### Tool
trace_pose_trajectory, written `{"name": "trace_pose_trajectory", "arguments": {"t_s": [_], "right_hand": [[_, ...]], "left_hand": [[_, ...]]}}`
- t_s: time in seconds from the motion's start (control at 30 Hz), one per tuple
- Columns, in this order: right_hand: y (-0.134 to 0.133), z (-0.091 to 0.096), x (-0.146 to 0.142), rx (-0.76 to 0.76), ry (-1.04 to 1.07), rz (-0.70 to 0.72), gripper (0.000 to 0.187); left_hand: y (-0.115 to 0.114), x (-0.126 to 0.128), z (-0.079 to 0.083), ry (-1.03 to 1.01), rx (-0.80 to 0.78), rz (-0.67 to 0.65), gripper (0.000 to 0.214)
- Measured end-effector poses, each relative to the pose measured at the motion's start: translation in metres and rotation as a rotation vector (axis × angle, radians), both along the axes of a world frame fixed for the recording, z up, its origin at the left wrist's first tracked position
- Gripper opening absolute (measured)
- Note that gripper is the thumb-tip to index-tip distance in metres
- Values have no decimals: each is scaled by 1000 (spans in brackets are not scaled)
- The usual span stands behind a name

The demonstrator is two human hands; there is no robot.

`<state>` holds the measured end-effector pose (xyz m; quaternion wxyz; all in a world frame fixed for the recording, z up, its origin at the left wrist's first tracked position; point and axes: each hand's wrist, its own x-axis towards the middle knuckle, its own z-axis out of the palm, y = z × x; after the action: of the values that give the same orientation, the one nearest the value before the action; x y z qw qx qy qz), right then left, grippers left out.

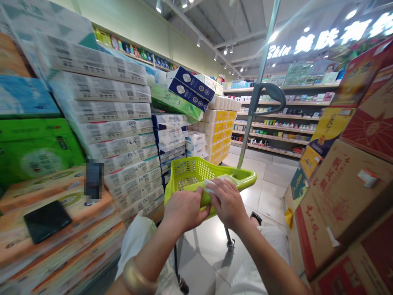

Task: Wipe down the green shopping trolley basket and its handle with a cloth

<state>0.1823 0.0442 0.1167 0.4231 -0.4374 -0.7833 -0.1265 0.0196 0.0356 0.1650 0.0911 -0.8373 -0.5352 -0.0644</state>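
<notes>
A lime-green plastic shopping basket (211,166) with perforated sides stands before me on a wheeled metal frame. My left hand (186,209) is wrapped round its near rim, the thumb low on the green plastic. My right hand (225,200) presses a white tissue or wipe (210,186) against the same rim, just right of my left hand. The tissue is partly hidden under the fingers. A grey pole (260,73) with a looped handle (270,98) rises behind the basket's right end.
Stacked tissue packs (123,98) line the left. A dark flat device (47,221) lies on orange packs (86,221). Cardboard cartons (350,184) are piled at right. Shelves of small goods (276,110) stand at the back. A caster (230,244) rests on the tiled floor (267,200).
</notes>
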Motion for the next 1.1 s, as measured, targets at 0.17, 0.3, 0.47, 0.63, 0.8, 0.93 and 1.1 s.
{"name": "trace_pose_trajectory", "arguments": {"t_s": [0.17,0.3,0.47,0.63,0.8,0.93,1.1], "right_hand": [[15,-3,31,-5,164,-244,28],[9,-4,19,24,98,-211,29],[2,1,6,36,56,-121,26],[3,1,5,0,84,-181,29],[0,1,-1,22,22,-51,28],[9,4,17,-35,108,-197,29],[2,2,-2,-9,29,-148,29]], "left_hand": [[0,-2,-1,19,26,11,45],[0,0,-2,14,29,4,43],[0,0,-1,8,15,11,41],[-1,1,-1,5,12,15,43],[-1,-1,0,-1,-2,12,43],[-2,0,0,-7,-16,17,45],[-2,1,0,-12,-16,12,44]]}}
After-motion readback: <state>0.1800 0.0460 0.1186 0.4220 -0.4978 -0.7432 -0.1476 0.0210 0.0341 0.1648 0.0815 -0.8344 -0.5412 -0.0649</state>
